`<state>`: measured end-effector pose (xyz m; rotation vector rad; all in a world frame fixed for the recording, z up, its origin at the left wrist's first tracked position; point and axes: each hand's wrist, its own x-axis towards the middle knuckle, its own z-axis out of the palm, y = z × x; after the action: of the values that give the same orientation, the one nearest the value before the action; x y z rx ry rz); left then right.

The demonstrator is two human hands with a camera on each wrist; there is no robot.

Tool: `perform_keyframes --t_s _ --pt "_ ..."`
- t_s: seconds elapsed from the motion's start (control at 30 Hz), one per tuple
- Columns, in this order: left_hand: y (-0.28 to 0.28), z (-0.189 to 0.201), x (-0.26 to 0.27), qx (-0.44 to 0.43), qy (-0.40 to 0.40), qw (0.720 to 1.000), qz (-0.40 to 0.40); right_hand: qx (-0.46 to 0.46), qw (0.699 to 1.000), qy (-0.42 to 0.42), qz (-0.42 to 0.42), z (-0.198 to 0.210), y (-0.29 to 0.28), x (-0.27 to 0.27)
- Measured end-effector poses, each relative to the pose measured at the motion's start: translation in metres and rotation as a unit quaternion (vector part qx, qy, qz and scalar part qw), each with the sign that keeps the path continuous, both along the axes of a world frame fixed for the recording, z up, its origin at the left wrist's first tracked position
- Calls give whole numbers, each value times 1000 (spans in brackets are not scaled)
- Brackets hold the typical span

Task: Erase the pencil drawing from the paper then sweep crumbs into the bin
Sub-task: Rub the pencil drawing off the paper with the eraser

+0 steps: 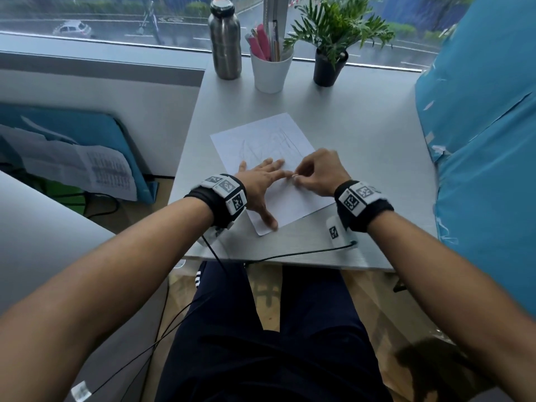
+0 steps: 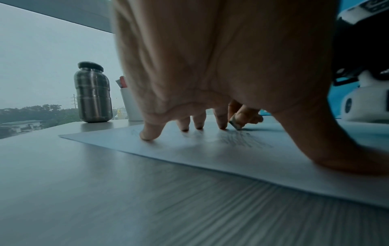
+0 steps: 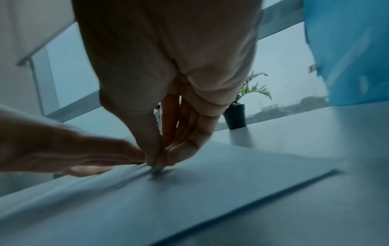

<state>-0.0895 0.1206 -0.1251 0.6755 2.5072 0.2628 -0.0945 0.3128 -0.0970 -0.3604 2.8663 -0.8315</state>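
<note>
A white paper with faint pencil lines lies on the grey desk. My left hand is spread flat on the sheet with straight fingers pressing it down. My right hand pinches a small eraser between thumb and fingers, its tip on the paper beside my left fingertips. In the right wrist view the eraser touches the sheet. Grey pencil strokes show just in front of it. No bin is in view.
A steel bottle, a white cup of pens and a potted plant stand at the desk's far edge by the window. A blue cushion borders the right side. Cables hang off the front edge.
</note>
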Motion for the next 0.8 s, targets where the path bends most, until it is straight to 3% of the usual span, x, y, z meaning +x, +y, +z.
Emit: perform_keyframes --t_s 0.17,0.3,0.47,0.7,0.8 --pt "-1 -3 -2 -2 9 1000 -4 16 991 -43 127 -5 -25 38" --pt "0 0 -1 2 3 1000 4 10 1000 -20 4 2 -1 1" --pt "2 2 -1 -9 0 1000 -2 14 993 -45 105 -4 -28 41" --pt "-12 0 -7 -15 -24 999 -36 2 1000 -14 -22 -1 2 4" --pt "-11 -3 -5 -27 -11 999 -30 -9 1000 -10 -7 -5 -12 20"
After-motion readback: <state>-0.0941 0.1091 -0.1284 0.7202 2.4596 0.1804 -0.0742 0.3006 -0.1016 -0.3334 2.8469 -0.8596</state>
